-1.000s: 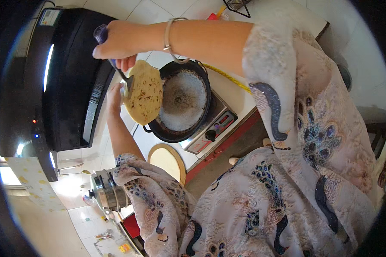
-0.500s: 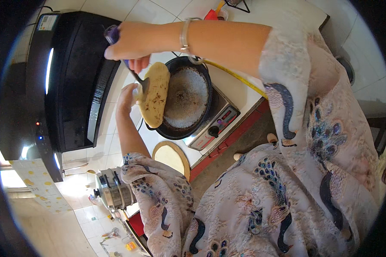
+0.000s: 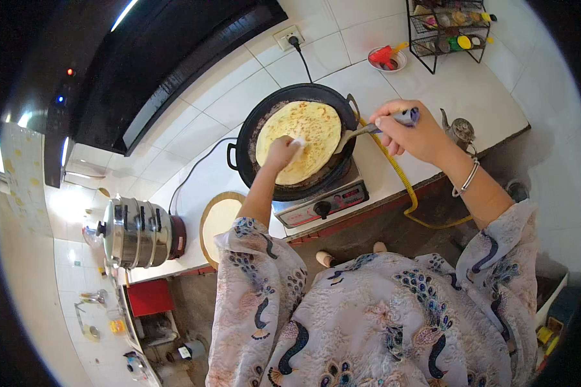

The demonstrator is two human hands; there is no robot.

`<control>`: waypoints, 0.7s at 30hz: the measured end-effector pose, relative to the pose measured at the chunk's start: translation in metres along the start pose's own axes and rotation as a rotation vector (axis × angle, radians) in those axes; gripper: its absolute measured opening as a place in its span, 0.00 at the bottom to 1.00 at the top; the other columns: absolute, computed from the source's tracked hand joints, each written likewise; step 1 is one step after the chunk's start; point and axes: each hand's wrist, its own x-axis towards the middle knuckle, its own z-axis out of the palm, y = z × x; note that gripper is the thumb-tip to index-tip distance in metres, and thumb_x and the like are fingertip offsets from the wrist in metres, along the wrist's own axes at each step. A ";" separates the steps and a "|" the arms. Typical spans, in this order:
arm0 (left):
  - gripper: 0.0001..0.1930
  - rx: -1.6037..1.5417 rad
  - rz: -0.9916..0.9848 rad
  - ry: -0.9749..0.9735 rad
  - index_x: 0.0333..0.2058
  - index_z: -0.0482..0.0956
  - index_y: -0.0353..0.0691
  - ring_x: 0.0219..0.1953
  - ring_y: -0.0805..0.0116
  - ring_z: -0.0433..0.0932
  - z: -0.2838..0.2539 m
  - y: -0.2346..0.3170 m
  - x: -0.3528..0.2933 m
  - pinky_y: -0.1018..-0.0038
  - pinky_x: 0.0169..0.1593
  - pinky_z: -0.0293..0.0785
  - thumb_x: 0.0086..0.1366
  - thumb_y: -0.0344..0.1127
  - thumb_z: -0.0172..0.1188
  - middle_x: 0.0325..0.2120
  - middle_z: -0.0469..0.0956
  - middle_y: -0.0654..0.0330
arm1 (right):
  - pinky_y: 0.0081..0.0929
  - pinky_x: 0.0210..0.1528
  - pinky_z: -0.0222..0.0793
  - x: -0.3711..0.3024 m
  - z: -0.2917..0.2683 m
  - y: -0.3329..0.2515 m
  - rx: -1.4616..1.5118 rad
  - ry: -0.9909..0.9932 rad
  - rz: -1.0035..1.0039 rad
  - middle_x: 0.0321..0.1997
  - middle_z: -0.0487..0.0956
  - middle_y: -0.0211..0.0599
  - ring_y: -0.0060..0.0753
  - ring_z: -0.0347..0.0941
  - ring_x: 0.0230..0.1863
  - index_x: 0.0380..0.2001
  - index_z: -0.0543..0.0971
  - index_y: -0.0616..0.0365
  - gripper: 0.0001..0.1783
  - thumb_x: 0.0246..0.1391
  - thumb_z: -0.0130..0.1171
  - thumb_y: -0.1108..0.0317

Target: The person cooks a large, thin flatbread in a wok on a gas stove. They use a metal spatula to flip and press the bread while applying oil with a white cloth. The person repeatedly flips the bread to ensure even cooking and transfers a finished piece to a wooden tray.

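Observation:
A round, browned flatbread [image 3: 306, 151] lies flat in a black two-handled pan [image 3: 234, 156]. My left hand [image 3: 281, 153] is over the bread, its fingers closed on a small white wad [image 3: 297, 142], perhaps cloth or paper, that touches the bread's surface. To the right of the pan, my right hand [image 3: 412, 129] grips the handle of a spatula [image 3: 363, 131]. The spatula's blade rests at the bread's right edge, its tip partly hidden there.
Under the pan stands an electric cooker [image 3: 321, 204] with a knob. A raw dough round [image 3: 221, 222] lies on a board at left, beside a steel steamer [image 3: 135, 232]. At right are a kettle [image 3: 459, 132], a yellow hose [image 3: 403, 180], a small bowl [image 3: 399, 62] and a spice rack [image 3: 447, 39].
The flatbread, earlier lifted and tilted at the pan's left side, now lies flat inside it. My right hand with the spatula has swung from left to the pan's right side. The view has shifted.

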 end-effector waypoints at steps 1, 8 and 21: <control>0.16 0.018 -0.005 0.062 0.25 0.75 0.31 0.20 0.59 0.73 0.009 -0.002 -0.003 0.62 0.27 0.67 0.56 0.43 0.56 0.18 0.74 0.51 | 0.17 0.19 0.69 0.003 0.005 0.004 0.002 -0.008 -0.019 0.18 0.74 0.34 0.19 0.70 0.16 0.31 0.76 0.63 0.13 0.51 0.53 0.62; 0.16 -0.090 -0.108 0.251 0.21 0.77 0.33 0.21 0.56 0.75 0.052 0.029 0.033 0.62 0.27 0.68 0.53 0.44 0.56 0.16 0.74 0.47 | 0.29 0.31 0.69 0.075 0.032 -0.006 -0.477 -0.051 -0.519 0.23 0.77 0.44 0.37 0.74 0.24 0.27 0.78 0.61 0.11 0.43 0.55 0.65; 0.17 0.141 -0.112 0.177 0.34 0.79 0.36 0.31 0.55 0.78 -0.068 -0.006 -0.001 0.66 0.36 0.73 0.51 0.44 0.59 0.28 0.79 0.49 | 0.14 0.19 0.66 -0.021 -0.012 -0.058 -0.121 0.073 -0.013 0.18 0.74 0.31 0.17 0.71 0.18 0.33 0.77 0.61 0.16 0.55 0.55 0.56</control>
